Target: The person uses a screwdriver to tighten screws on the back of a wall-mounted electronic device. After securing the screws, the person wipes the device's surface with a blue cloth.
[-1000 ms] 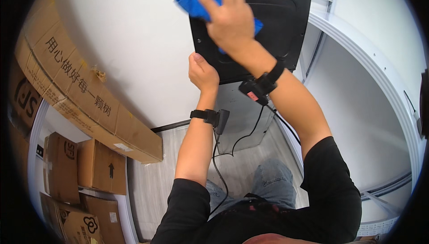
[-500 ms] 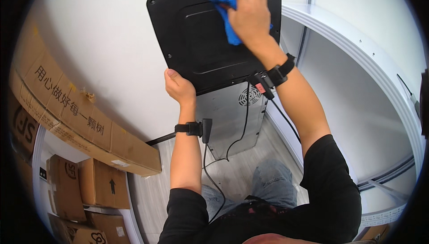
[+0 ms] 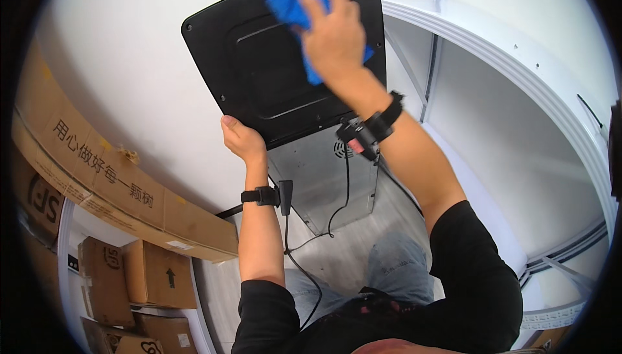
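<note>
A black panel point(image 3: 259, 69) with rounded corners and screws along its edge is tilted up above a grey metal cabinet point(image 3: 311, 192) with a round vent. My left hand point(image 3: 244, 139) grips the panel's lower left corner, thumb on the face and the other fingers hidden behind. Against the panel's upper right part, my right hand point(image 3: 337, 39) presses a crumpled blue cloth point(image 3: 288, 4), fingers bent over it. Each wrist wears a black strap with a small device and a cable.
On the left, a long cardboard box point(image 3: 110, 172) lies above shelved cartons point(image 3: 159, 273). A white curved-looking shelf frame point(image 3: 499, 43) stands on the right. A black cable point(image 3: 348, 192) hangs down the cabinet's front, and the pale wood-look floor point(image 3: 220, 302) lies below.
The panel and both hands have shifted left in the view, and the panel leans a little more. The right hand and cloth sit slightly lower on the panel. Both grips stay the same.
</note>
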A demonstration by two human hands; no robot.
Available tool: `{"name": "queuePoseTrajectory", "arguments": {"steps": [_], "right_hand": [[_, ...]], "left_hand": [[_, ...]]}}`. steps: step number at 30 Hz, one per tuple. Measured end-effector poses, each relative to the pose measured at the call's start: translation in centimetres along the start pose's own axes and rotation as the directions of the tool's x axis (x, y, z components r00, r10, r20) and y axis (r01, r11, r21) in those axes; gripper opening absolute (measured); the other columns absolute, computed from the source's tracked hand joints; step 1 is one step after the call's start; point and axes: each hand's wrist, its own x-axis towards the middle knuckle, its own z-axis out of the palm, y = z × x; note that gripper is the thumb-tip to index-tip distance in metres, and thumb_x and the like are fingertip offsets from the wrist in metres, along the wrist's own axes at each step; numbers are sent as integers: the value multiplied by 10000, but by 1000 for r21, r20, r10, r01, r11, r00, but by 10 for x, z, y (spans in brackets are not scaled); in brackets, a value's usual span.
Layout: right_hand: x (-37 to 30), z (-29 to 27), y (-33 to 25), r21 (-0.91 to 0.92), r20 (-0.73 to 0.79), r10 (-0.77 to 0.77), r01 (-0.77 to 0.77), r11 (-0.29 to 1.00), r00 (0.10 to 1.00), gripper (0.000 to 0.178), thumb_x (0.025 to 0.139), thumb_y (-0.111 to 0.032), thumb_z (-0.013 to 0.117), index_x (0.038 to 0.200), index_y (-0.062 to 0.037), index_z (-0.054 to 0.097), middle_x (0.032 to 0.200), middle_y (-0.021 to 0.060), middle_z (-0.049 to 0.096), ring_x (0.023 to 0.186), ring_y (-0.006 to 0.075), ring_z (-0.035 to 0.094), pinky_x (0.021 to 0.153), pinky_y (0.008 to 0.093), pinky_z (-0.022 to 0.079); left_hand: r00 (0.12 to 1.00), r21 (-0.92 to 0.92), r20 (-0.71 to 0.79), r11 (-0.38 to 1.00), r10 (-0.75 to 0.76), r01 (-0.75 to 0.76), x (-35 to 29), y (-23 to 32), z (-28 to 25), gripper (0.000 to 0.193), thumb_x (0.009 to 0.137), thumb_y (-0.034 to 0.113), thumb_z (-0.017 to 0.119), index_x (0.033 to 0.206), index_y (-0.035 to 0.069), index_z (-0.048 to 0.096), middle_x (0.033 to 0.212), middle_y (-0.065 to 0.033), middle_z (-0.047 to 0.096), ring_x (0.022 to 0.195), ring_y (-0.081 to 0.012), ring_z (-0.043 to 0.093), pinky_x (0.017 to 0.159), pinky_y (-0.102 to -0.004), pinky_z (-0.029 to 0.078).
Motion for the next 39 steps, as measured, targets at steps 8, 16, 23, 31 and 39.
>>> {"name": "queuePoseTrajectory", "arguments": {"steps": [8,16,23,31,39], "right_hand": [[-42,3,-48,119,65,-264,255,960,962,388,766,-143,595,1150,-198,604,976,87,503,824,258,502,559,334,408],[-35,-27,56,18,-10,87,-86,996,996,536,699,-171,772,1191,-208,563,1069,129,495,932,347,529,694,422,494],[-82,-19,7,117,95,34,-45,992,995,543,685,-115,716,1191,-228,554,1030,106,478,904,326,518,676,412,477],[-144,-43,4,388,233,-144,44,921,962,575,622,-35,686,1170,-191,613,1060,135,515,964,324,517,769,415,464],[-233,-65,91,146,243,286,-326,934,927,668,641,-57,760,1263,-168,541,1197,208,436,1046,416,480,873,480,438]], "left_hand": [[1000,-54,2,999,-3,3,0,-9,4,582,1019,458,276,775,-31,474,667,-137,500,633,-256,431,626,-393,397],[999,-58,-28,998,33,-35,1,-6,7,580,1018,456,280,792,-40,478,697,-148,522,676,-259,462,669,-393,412],[999,-47,26,998,41,-40,2,-13,-1,556,1022,433,284,791,-37,470,706,-140,521,674,-238,442,667,-380,407],[995,-60,73,996,67,-62,0,-18,-2,535,1023,436,279,785,-9,459,729,-98,511,698,-204,441,683,-351,408],[996,-90,69,995,56,-50,4,-18,-2,525,1022,420,296,852,-22,522,809,-98,570,767,-196,496,749,-342,427]]}}
